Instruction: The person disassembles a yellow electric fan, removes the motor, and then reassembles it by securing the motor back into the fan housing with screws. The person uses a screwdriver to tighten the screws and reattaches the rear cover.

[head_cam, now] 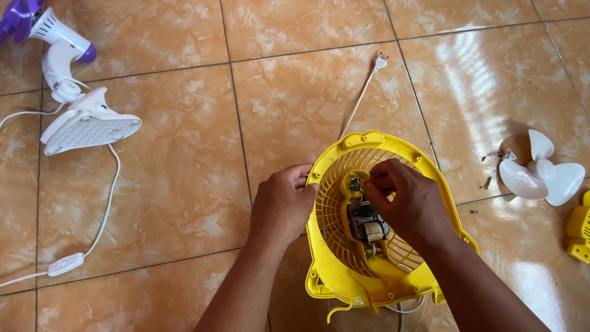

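The yellow fan housing (375,270) lies on the tiled floor (184,184) directly in front of you, grille face up, its long axis running away from you toward the plug (380,61). The small motor (364,220) sits in the middle of the grille, between your hands.

Your left hand (281,206) is curled over the housing's left rim, fingers closed on the edge, steadying it. Your right hand (409,200) is over the grille, fingertips pinched together on something small at the motor's far end; what they pinch cannot be made out. The right hand is the nearer to the motor.

Right of your right hand, apart from it: a white fan blade (541,172), loose screws (488,169), a yellow part (581,233). Well left of your left hand: a white and purple clip fan (80,120) with its cord switch (66,264).
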